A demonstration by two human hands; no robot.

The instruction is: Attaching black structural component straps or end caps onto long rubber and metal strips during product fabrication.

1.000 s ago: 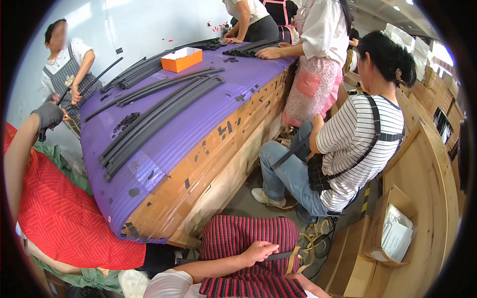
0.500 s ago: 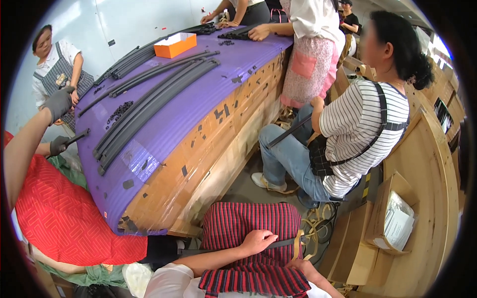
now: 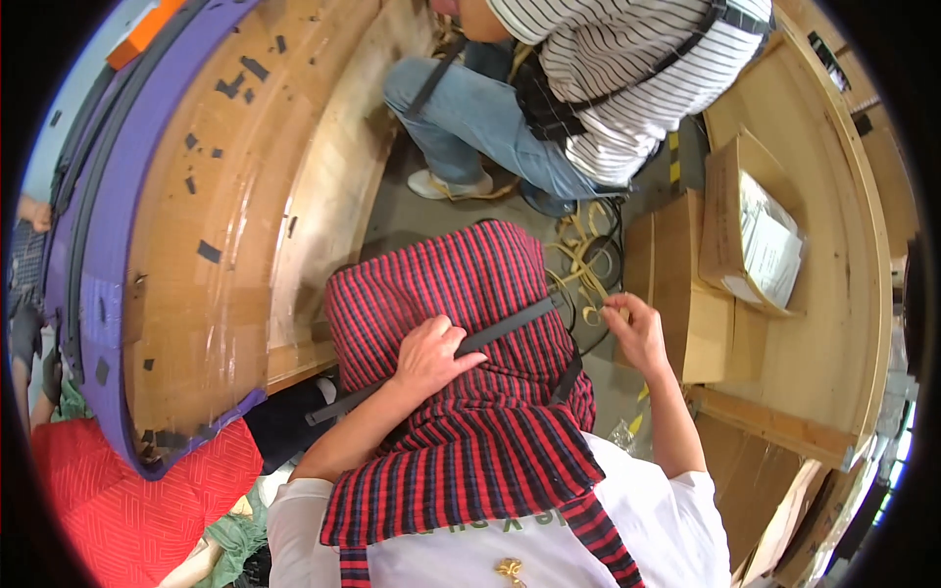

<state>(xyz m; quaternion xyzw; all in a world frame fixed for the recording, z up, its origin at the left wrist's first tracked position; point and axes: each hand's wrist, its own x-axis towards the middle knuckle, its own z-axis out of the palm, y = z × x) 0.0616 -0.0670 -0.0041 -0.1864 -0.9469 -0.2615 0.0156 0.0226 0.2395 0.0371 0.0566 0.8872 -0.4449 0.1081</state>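
A: Two bare hands sit low in the view, both resting over a red-and-black striped apron (image 3: pixel 461 294) that covers the person's lap. What does the left hand (image 3: pixel 429 355) do?

B: Its fingers curl closed over a flat black strip (image 3: pixel 510 326), pressing it against the striped cloth. The strip runs slantwise across the lap, from lower left up toward the right.

A: And the right hand (image 3: pixel 637 333)?

B: It is raised just past the strip's upper end, with the fingertips pinched together on a thin pale band (image 3: pixel 588 312). I cannot tell whether it also touches the black strip.

A: What lies just beyond that hand?

B: A loose tangle of pale bands (image 3: pixel 578 250) on the grey floor, and beside it a brown cardboard box (image 3: pixel 676 294), with a second open box (image 3: pixel 755 225) holding white papers.

A: Further out?

B: A seated person in a striped shirt (image 3: pixel 627 78) and blue jeans (image 3: pixel 480 118), one pale shoe on the floor. To the left curves a long wooden table (image 3: pixel 216 196) with a purple top (image 3: pixel 93 294), black strips lying along it, bits of black tape stuck on its side

A: And at the lower left?

B: A red quilted cloth (image 3: pixel 108 500)
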